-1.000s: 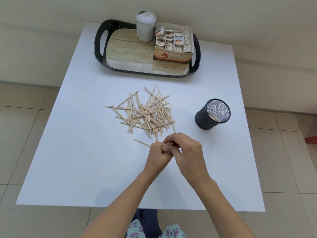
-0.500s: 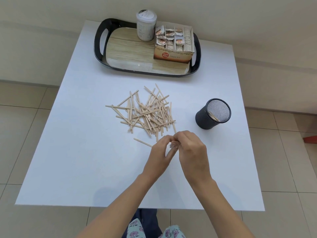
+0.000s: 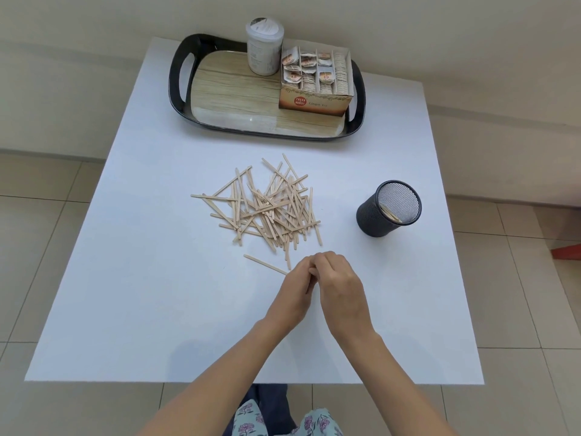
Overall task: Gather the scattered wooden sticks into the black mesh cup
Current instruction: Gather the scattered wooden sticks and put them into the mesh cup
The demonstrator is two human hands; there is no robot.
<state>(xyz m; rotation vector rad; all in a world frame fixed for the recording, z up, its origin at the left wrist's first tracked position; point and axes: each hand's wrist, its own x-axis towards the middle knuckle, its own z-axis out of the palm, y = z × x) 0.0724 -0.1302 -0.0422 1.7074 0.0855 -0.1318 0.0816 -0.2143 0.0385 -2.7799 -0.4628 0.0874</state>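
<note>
A white counter (image 3: 132,278) stands over tiled floor. Nearest, the left hand (image 3: 297,294) and right hand (image 3: 341,291) meet, fingers curled together; whether they hold sticks I cannot tell. Square any bundle first. Beyond lie the wooden sticks (image 3: 267,206); the black mesh cup (image 3: 388,209) stands right.

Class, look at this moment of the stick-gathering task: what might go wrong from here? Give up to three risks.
1. The black mesh cup stands near the white table's right edge; a careless nudge might topple it or push it off.
2. The left hand and right hand are bunched together; what they hold is hidden, so sticks might slip out.
3. The pile of thin wooden sticks is criss-crossed; grabbing some could scatter others.
</note>
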